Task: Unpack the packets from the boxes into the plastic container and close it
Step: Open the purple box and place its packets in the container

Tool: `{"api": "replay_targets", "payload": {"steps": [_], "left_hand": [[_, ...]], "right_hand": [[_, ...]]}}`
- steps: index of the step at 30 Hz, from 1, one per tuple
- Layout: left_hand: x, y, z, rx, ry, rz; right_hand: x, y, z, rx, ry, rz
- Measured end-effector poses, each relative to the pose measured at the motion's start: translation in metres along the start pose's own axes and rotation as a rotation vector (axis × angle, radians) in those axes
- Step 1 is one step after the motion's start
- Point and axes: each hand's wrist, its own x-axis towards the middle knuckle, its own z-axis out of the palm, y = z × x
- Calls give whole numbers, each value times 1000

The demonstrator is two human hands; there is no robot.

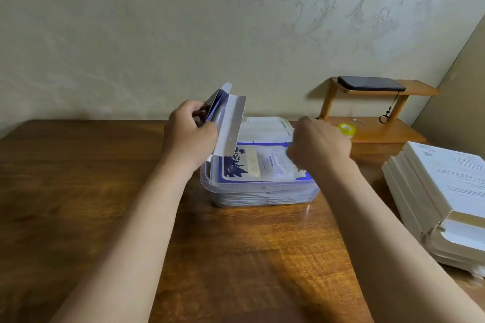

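A clear plastic container (258, 193) stands on the wooden table, stacked full of packets. A blue and white packet (259, 164) lies on top. My left hand (190, 135) grips an opened white and blue cardboard box (227, 123), its flaps folded out, held tilted above the container's left edge. My right hand (319, 145) hovers curled over the container's right side at the top packet; its fingertips are hidden, so I cannot tell whether it pinches anything. A translucent lid (265, 127) lies behind the container.
A pile of white papers and folders (441, 199) sits at the table's right edge. Behind, a small wooden shelf (375, 128) carries a black phone (371, 83) and a yellow tape roll (347, 129). The wall stands close behind the table.
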Motion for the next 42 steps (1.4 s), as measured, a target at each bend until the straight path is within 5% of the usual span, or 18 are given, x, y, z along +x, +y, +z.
{"api": "replay_targets", "payload": {"steps": [2,5,11,28,33,36,40,42], "left_hand": [[0,0,0,-8,10,-3],[0,0,0,-19,12,-7],[4,-5,1,-17,10,-6],[3,-9,2,-40,-17,11],[1,-10,3,-45,-42,11],[0,-11,5,-36,-57,6],[1,-12,9,-43,-59,-23],[-1,-10,11,-45,-49,-10]], "right_hand": [[1,-12,12,20,-3,-229],[8,-18,42,211,-341,-444],[28,-10,58,126,-511,-522],[37,-9,66,-40,-566,-558],[35,-10,68,6,-524,-544],[27,-4,60,313,-421,-454],[10,-12,31,929,196,-215],[5,-26,12,1099,277,-115]]}}
